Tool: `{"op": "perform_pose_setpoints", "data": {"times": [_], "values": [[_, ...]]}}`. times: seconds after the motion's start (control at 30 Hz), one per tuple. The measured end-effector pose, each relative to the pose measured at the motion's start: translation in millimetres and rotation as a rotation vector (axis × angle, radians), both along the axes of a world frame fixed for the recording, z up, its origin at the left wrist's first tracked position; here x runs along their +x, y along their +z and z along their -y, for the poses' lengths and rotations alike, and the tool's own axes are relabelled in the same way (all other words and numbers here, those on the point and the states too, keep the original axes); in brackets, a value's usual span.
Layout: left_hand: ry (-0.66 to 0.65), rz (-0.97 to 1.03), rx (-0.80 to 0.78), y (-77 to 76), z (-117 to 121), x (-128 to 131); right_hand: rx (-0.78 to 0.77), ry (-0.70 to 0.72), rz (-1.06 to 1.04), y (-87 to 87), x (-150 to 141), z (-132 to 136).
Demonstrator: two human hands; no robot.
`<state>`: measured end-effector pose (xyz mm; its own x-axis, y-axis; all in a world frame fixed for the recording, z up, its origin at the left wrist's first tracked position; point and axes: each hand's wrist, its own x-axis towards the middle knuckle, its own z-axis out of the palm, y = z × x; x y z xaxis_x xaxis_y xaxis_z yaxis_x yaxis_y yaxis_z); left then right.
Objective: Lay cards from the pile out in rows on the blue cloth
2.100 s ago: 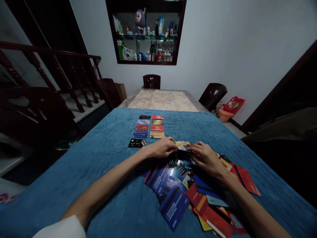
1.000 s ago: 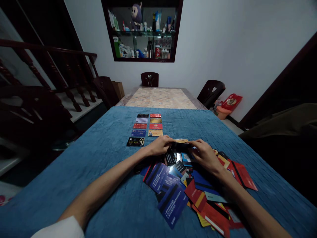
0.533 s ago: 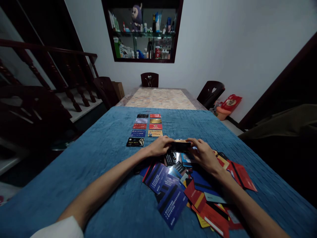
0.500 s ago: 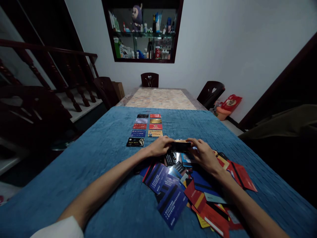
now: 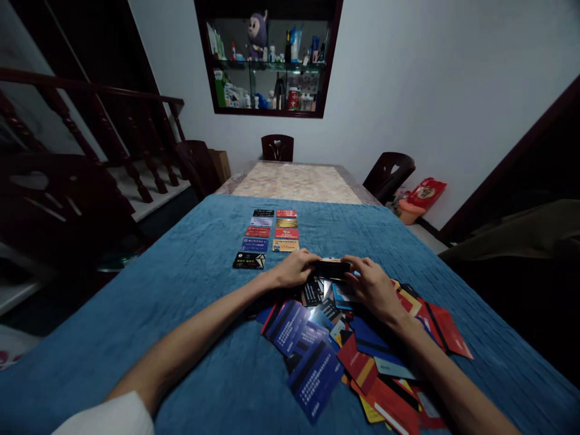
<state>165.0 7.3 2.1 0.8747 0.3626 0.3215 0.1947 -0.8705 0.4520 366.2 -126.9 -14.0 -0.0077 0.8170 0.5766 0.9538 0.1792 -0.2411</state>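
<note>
A black card (image 5: 332, 269) is held level between my two hands, just above the far edge of a loose heap of cards. My left hand (image 5: 296, 267) pinches its left end, and my right hand (image 5: 370, 284) grips the right end. What is printed on it is too dark to read. Under and in front of my hands spreads the heap, with blue cards (image 5: 316, 377), red cards (image 5: 392, 402) and black ones overlapping. Beyond my left hand, several cards lie face up in two columns; a black VIP card (image 5: 249, 260) is nearest in the left column, a tan card (image 5: 285, 245) in the right.
A blue cloth (image 5: 194, 362) covers the near part of the table, and the patterned tabletop (image 5: 299, 181) shows beyond it. Dark wooden chairs (image 5: 277, 148) stand around. A red bag (image 5: 426, 192) rests on an orange bin to the right. A shelf niche is in the wall.
The dark card was tilted and partly hidden at first; now its black face shows between both hands. The hands stay in nearly the same place. The camera view shifted slightly; the two columns look unchanged.
</note>
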Motion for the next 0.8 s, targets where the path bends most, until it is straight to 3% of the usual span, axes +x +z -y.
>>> {"op": "perform_pose_setpoints", "data": {"times": [0.43, 0.8], "values": [[0.051, 0.060, 0.009, 7.6, -3.4, -2.3, 0.174, -0.019, 0.296, 9.9, -14.8, 0.4], [0.065, 0.061, -0.001, 7.7, -5.9, -2.7, 0.239, -0.063, 0.377, 10.1, -19.0, -5.1]]}}
